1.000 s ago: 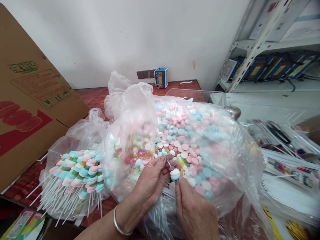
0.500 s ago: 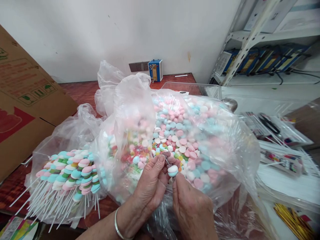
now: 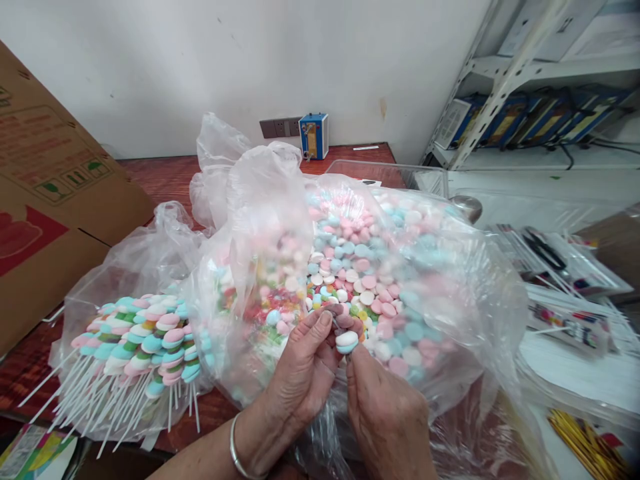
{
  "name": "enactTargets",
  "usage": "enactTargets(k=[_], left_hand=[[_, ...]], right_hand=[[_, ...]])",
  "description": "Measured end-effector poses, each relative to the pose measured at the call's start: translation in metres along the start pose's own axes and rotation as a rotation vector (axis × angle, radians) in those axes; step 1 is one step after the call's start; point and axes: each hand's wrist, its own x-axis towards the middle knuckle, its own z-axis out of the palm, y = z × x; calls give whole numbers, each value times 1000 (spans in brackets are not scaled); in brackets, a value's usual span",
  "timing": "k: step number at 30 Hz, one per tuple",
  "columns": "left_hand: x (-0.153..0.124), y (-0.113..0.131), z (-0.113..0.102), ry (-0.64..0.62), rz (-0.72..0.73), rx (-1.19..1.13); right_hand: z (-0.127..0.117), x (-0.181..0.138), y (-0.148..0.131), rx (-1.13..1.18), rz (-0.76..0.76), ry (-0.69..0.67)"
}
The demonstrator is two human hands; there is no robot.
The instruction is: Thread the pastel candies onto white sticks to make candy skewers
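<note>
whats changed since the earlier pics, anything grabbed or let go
The camera's view shifted, so the cardboard box shows less at the left edge. Nothing was visibly grabbed or released: the right hand still holds the white-and-blue piece, the left hand beside it.

you have two hands in view, one left hand (image 3: pixel 304 363) and one right hand (image 3: pixel 387 410); between them you count one candy (image 3: pixel 347 342); you wear one bangle (image 3: pixel 233 448); you also see one cardboard box (image 3: pixel 55 207), one small blue machine (image 3: pixel 314 137) and one bundle of gold ties (image 3: pixel 590 443); you face at least two plastic bags (image 3: pixel 270 183), dozens of loose candies (image 3: pixel 367 298) and dozens of candies on sticks (image 3: pixel 145 339), both too crowded to count.
</note>
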Motion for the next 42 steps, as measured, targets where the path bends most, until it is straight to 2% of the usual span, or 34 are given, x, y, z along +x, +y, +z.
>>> enactTargets(k=[13,24,42], left_hand=[[-3,-3,0,-51,-7,7],[-4,-5,2,-31,-8,16],[-10,-6,6,-75,5,62]], right_hand=[[1,-2,5,17,-29,29],[1,-1,7,62,-29,23],[-2,-4,11,89,-71,33]])
